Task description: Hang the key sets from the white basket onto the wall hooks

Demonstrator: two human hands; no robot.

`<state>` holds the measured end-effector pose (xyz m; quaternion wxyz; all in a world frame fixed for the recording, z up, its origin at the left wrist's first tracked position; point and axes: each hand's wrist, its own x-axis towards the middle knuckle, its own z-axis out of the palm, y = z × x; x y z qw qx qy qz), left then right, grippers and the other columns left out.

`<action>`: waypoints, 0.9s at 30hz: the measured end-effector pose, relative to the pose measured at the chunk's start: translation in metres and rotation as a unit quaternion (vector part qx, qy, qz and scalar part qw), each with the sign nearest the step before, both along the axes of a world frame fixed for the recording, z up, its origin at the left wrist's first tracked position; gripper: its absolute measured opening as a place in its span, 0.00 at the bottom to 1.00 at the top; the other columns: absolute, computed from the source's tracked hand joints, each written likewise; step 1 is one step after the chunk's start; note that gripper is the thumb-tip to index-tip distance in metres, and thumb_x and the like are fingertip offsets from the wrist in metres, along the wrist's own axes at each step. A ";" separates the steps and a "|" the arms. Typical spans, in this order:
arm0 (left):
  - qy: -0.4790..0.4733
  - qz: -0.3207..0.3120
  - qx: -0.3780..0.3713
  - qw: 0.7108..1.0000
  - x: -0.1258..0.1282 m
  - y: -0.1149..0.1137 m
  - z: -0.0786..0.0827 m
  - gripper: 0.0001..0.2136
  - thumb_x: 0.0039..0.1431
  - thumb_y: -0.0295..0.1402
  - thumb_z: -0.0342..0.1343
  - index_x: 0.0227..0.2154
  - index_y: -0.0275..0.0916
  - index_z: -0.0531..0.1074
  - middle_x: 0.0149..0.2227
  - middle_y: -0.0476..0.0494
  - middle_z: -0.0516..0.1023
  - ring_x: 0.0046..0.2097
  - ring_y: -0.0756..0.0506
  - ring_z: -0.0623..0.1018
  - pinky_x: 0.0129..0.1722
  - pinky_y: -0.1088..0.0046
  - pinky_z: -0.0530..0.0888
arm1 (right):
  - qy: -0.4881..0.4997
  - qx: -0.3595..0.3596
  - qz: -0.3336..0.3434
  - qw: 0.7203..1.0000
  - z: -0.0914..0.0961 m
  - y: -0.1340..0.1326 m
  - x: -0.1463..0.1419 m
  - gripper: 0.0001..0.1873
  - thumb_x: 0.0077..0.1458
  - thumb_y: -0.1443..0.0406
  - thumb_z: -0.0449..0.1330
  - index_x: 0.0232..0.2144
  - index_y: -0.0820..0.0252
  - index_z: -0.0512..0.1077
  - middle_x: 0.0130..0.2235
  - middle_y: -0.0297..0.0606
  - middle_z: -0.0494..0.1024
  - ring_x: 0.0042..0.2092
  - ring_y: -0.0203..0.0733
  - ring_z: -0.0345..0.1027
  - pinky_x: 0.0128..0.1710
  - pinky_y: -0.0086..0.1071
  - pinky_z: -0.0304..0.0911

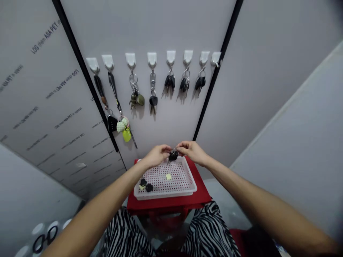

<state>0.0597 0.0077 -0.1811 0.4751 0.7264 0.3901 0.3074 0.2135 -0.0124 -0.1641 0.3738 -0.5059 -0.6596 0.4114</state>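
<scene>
Between both hands, above the far side of a white perforated basket (191, 178), hangs a bunch of black-headed keys (173, 155) on a ring. My left hand (158, 155) pinches the bunch from its left side. From the right, my right hand (192, 152) has its fingertips closed at the ring at the top. Inside the basket, at the near left, lie more black-headed keys (149, 187) beside a small yellow paper. Another yellow square (168, 176) lies on the basket floor near the middle.
A red stool-like surface (171, 204) bears the basket. Ahead, a panel carries a row of white hooks (152, 59), most with key bunches (153, 101) or key straps (114, 89). The rightmost hook (215, 59) holds no keys. Black-framed glasses (45, 239) lie at lower left.
</scene>
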 end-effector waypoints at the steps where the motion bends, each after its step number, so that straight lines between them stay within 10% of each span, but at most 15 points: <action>1: -0.005 -0.005 0.011 1.000 0.007 0.001 0.006 0.11 0.41 0.22 0.45 0.31 0.33 0.65 0.32 0.44 0.70 0.34 0.52 0.69 0.37 0.74 0.64 | 0.016 0.007 -0.009 1.000 0.008 0.001 0.003 0.07 0.37 0.65 0.51 0.21 0.65 0.63 0.18 0.29 0.63 0.20 0.27 0.56 0.22 0.24 0.54; 8: 0.016 0.069 0.125 0.990 0.054 0.012 0.053 0.14 0.42 0.22 0.43 0.35 0.32 0.64 0.34 0.43 0.70 0.34 0.51 0.68 0.37 0.74 0.64 | 0.038 0.108 -0.104 0.988 0.072 0.016 0.038 0.05 0.36 0.66 0.52 0.19 0.65 0.64 0.15 0.29 0.63 0.18 0.26 0.55 0.20 0.23 0.54; 18: 0.045 0.126 0.353 0.926 0.114 0.013 0.166 0.19 0.42 0.23 0.43 0.41 0.36 0.59 0.39 0.43 0.67 0.38 0.50 0.67 0.40 0.74 0.63 | 0.137 0.278 -0.283 0.908 0.175 0.062 0.075 0.05 0.34 0.67 0.53 0.19 0.65 0.64 0.15 0.29 0.63 0.16 0.26 0.56 0.17 0.23 0.57; 27: 0.110 0.111 0.375 0.914 0.099 0.014 0.154 0.20 0.42 0.24 0.43 0.43 0.35 0.57 0.41 0.40 0.64 0.38 0.48 0.66 0.39 0.72 0.62 | 0.112 0.252 -0.355 0.893 0.195 0.082 0.082 0.02 0.36 0.70 0.51 0.17 0.65 0.63 0.14 0.30 0.62 0.15 0.26 0.55 0.14 0.23 0.56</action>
